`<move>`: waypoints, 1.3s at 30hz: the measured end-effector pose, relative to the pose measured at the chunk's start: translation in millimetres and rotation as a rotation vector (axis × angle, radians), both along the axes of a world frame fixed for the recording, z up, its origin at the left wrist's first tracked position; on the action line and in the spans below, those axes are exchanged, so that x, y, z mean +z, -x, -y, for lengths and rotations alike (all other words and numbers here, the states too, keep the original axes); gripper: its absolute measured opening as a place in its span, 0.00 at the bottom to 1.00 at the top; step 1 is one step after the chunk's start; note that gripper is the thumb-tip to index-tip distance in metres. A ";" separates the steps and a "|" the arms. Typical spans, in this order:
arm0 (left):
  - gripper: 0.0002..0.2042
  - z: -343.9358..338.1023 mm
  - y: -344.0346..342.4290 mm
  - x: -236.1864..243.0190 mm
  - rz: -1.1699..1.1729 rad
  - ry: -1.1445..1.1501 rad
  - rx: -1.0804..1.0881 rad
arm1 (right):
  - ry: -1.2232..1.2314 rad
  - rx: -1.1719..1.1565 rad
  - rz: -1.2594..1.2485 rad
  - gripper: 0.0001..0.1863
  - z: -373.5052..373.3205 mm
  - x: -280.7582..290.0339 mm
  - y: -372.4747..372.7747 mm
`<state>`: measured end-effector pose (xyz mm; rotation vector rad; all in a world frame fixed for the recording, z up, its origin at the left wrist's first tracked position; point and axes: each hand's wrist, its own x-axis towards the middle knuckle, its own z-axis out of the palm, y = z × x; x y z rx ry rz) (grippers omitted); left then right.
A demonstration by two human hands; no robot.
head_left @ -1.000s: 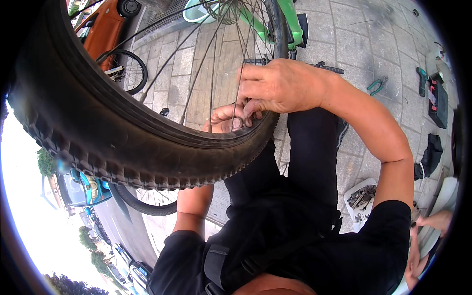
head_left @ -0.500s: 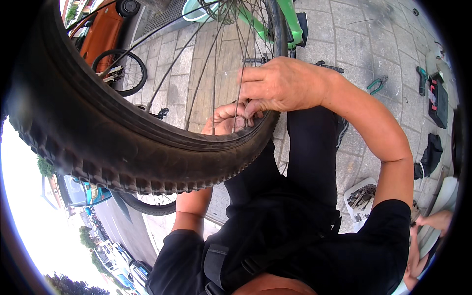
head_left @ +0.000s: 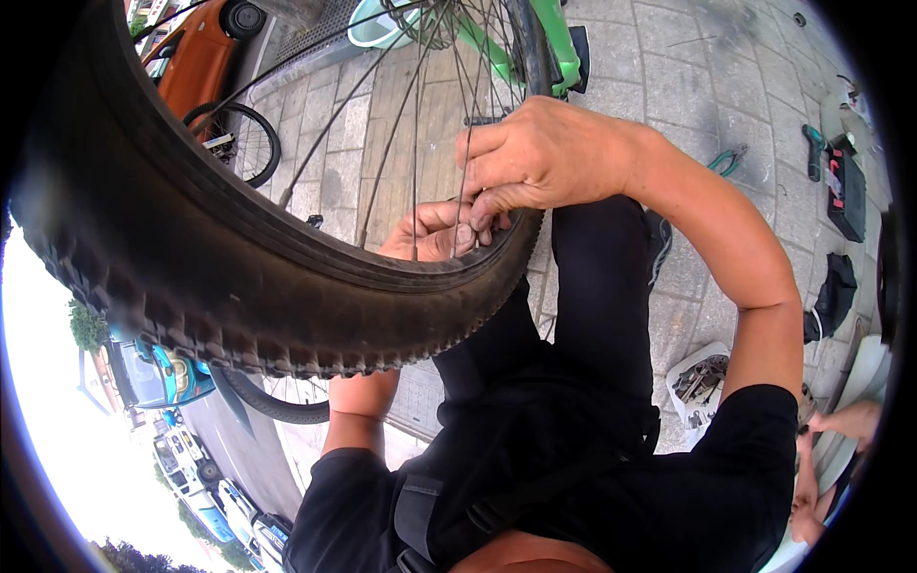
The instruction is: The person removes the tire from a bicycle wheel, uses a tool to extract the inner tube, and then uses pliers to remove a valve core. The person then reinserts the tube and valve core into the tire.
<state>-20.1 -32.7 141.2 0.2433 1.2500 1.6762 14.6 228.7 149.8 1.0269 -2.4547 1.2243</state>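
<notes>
Pinching something indistinct, hands (head_left: 549,153) (head_left: 430,229) meet at the rim (head_left: 392,266), tyre (head_left: 287,310) hiding one wrist, pliers (head_left: 733,156) on paving (head_left: 683,91).

Daylight is bright; sky (head_left: 57,430) glares white; edges bend.

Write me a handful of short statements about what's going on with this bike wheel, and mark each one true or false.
1. The left hand and right hand are close together at the inner edge of the big wheel. True.
2. The car at the upper left is blue. False: the car is orange.
3. A pair of pliers lies on the pavement. True.
4. The person's sleeves are white. False: the sleeves are black.
5. Part of a green bike frame shows near the top. True.
6. The white container is on the picture's left side. False: the white container is on the right side.
</notes>
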 end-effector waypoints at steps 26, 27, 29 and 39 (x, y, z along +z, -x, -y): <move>0.16 -4.6 8.1 0.3 -0.146 0.064 -0.101 | -0.109 0.034 0.084 0.11 -5.0 14.9 -0.5; 0.16 -5.0 9.9 -2.4 -0.155 0.038 -0.114 | -0.109 0.034 0.090 0.11 -6.1 16.3 -0.8; 0.16 -4.2 14.0 -12.6 -0.171 -0.015 -0.141 | -0.126 0.029 0.080 0.12 -7.2 17.4 -0.7; 0.13 -9.6 14.2 -15.4 -0.227 -0.029 -0.185 | -0.136 0.024 0.016 0.10 -7.3 11.9 1.5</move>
